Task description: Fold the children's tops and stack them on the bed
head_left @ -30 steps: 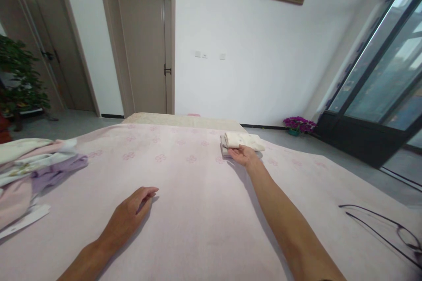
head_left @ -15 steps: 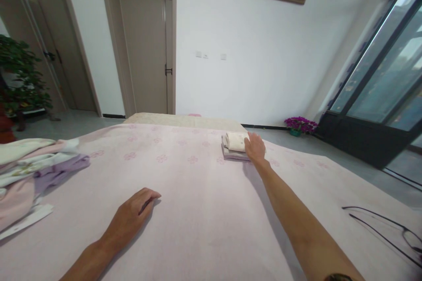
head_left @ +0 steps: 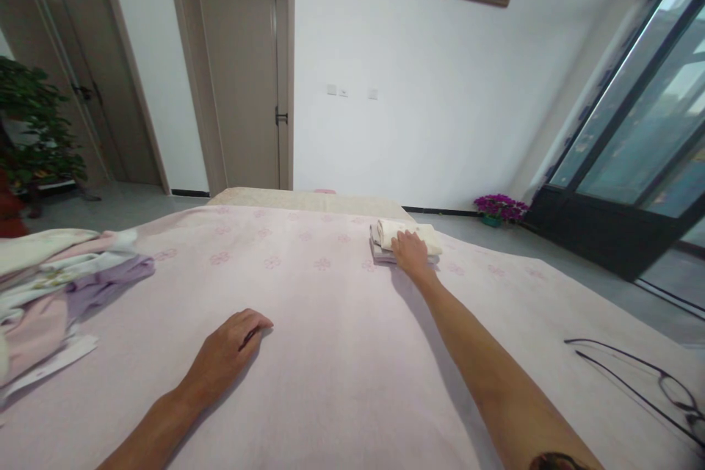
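My right hand [head_left: 410, 253] lies over the near side of a small folded stack, its fingers spread and flat on the cloth. On top of that stack is a cream folded garment [head_left: 429, 236]; beneath it shows a greyish-lilac folded garment [head_left: 380, 255]. My left hand [head_left: 234, 338] rests on the pink floral cloth [head_left: 330, 374], fingers loosely curled together with nothing visible in them. To its left, apart from it, a loose heap of clothes [head_left: 41, 290] in cream, pink, white and lilac spreads to the frame's edge.
Dark-framed glasses [head_left: 650, 374] lie on the pink cloth at the right. A beige surface [head_left: 302, 198] adjoins the far edge. Purple flowers [head_left: 500, 207] stand on the floor by the wall, and a leafy plant [head_left: 33, 128] is at the far left.
My right hand has moved left and nearer from the stack's right end, uncovering more of the cream garment. The left hand stays in nearly the same place, with its thumb gap narrower.
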### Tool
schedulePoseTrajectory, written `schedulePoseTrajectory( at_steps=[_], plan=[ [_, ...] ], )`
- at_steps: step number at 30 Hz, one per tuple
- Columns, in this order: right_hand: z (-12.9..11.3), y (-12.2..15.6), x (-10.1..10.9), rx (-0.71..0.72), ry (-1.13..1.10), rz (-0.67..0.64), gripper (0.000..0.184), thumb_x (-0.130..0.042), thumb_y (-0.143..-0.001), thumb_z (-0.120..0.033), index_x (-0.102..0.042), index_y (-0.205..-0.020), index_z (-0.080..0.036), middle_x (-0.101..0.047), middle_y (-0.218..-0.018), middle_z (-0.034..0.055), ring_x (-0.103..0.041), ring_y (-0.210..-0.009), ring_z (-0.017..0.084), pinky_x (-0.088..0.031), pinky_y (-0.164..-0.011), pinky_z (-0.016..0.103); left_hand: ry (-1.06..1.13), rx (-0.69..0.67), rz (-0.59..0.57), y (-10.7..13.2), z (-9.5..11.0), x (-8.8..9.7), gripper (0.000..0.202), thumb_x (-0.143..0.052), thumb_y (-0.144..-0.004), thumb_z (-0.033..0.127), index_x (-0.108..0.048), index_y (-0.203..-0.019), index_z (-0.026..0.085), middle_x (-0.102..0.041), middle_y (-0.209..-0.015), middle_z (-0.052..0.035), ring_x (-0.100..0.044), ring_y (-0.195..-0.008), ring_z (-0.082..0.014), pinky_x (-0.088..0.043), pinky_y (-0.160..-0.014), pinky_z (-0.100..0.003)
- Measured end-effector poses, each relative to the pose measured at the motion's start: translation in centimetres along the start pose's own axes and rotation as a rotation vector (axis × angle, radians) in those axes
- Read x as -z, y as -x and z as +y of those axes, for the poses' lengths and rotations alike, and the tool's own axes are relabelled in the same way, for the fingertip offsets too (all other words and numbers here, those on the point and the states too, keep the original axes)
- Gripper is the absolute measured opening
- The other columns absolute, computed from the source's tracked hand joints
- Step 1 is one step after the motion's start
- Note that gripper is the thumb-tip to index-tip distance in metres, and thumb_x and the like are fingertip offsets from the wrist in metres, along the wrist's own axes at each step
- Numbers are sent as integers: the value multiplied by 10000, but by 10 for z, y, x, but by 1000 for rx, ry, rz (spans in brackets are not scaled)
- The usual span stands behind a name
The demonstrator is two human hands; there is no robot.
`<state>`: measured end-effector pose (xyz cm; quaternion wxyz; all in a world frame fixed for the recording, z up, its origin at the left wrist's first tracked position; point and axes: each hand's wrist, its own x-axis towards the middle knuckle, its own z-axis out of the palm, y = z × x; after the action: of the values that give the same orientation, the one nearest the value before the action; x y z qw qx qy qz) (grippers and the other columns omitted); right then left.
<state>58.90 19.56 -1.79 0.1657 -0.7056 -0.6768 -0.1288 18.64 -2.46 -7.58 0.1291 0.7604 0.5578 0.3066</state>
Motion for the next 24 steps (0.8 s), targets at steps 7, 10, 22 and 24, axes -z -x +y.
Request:
schedulePoseTrajectory(
  at_steps=[7, 10, 22, 24],
  plan=[
    [-80, 74, -11, 310, -103, -156, 507, -341, -1014, -394, -448, -1457, -171, -424, -1531, 124, -338, -1427, 266, -251, -1156, 418, -1, -16, 18, 0, -3, -1, 226, -435, -928, 241, -657, -966, 255, -674, -1041, -18, -619, -1010, -199, -470, -911, -351],
    [-100, 105, -18, 366, -139, -310, 493, -318, -1023, -415, -459, -1451, -216, -426, -1531, 112, -350, -1425, 261, -256, -1153, 429, 5, -29, 25, 0, -4, -1, 229, -432, -926, 236, -658, -963, 251, -674, -1039, -18, -617, -1010, -196, -467, -910, -347],
    [-119, 157, -14, 287, -112, -314, 573, -290, -1022, -438, -333, -1538, -193, -272, -1611, 112, -194, -1495, 276, -132, -1191, 478, 16, 68, 199, 6, 1, 10, 261, -434, -907, 192, -670, -1015, 219, -697, -1037, -48, -654, -980, -200, -498, -880, -355],
    [-120, 165, -11, 283, -112, -281, 564, -301, -1020, -436, -360, -1525, -192, -297, -1600, 116, -207, -1491, 278, -133, -1190, 478, -41, 92, 297, 7, -3, 14, 284, -435, -893, 162, -666, -1052, 210, -696, -1067, -62, -643, -1019, -214, -486, -923, -379]
  ],
)
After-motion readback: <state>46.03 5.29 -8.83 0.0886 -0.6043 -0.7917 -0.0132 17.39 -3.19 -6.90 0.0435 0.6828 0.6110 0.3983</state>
